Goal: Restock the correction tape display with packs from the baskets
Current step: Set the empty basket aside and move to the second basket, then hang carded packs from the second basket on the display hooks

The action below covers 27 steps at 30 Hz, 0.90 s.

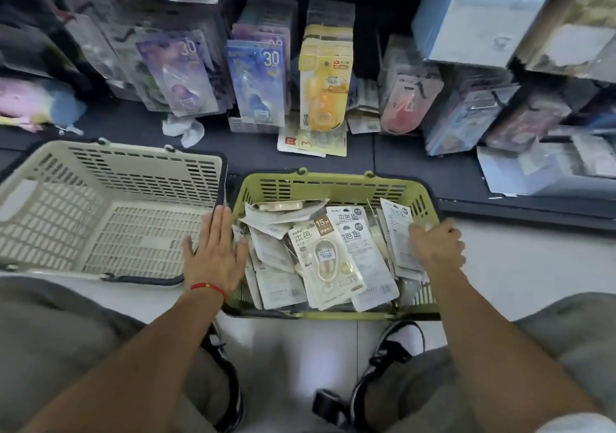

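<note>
Gripping upright packs [401, 242], right-hand fingers [420, 232]

Packs [336, 259] crowd the green basket [333, 184]; beige basket [140, 166] open.

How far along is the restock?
Looks done: the beige basket is empty. In hand: the right hand grips packs standing in the green basket; the left hand rests flat at its rim. Left: that green basket's pile of correction tape packs.
</note>
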{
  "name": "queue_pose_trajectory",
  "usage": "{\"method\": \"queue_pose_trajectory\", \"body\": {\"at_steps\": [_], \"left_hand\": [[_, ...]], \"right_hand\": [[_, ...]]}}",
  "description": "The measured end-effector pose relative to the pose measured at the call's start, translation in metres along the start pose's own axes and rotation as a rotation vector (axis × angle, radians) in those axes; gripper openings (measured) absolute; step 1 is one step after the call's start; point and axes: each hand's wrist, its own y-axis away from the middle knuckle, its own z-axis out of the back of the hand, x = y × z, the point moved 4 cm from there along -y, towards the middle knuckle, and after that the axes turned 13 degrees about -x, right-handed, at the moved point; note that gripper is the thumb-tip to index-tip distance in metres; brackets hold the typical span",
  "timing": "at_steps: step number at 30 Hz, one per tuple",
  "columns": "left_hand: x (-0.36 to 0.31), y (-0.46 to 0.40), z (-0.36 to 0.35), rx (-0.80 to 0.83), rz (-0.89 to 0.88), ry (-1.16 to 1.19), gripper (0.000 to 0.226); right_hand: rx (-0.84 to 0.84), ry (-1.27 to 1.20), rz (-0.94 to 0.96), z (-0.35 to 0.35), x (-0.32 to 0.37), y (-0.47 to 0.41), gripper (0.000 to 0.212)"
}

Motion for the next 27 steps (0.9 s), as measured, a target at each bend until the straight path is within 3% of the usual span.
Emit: {"method": "queue_pose_trajectory", "body": {"at_steps": [9, 13, 17, 19, 22, 27], "left_hand": [[0.031, -0.020, 0.003, -0.078, 0.069, 0.087, 0.067], [0.037, -0.020, 0.008, -0.059, 0.072, 0.087, 0.070], [0.039, -0.019, 0.010, -0.044, 0.053, 0.120, 0.069], [0.039, -0.018, 0.011, -0.041, 0.036, 0.145, 0.071], [0.029, -0.015, 0.021, -0.063, 0.067, 0.209, 0.081], [-0.028, 0.010, 0.045, -0.338, -0.202, 0.413, 0.061]], "right_hand": [[0.033, 0.033, 0.175, -0.012, 0.009, 0.018, 0.093], [0.031, 0.104, 0.138, -0.019, 0.030, 0.034, 0.097], [-0.153, -0.013, 0.592, -0.014, 0.077, 0.091, 0.067], [-0.010, -0.025, 0.690, -0.027, 0.096, 0.133, 0.074], [0.150, 0.204, 0.682, -0.050, 0.097, 0.173, 0.105], [0.156, -0.181, 0.501, -0.026, 0.095, 0.156, 0.091]]}}
